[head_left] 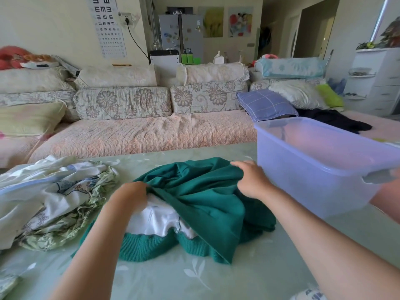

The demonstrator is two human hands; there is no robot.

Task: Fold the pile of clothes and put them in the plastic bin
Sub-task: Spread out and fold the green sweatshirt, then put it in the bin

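A crumpled green sweatshirt [207,204] with a white lining lies in the middle of the table. My left hand [132,194] grips its fabric at the left edge. My right hand [251,180] pinches its upper right edge. To the left sits a pile of pale clothes [49,198], white and green-patterned. The translucent plastic bin [324,169] stands at the right, close beside my right hand; nothing shows inside it.
The table [194,278] has a pale green leaf-patterned cover. Behind it runs a sofa [140,133] with floral cushions and pillows. A dark garment [337,121] lies on the sofa at the right. A patterned cloth corner [309,295] shows at the bottom edge.
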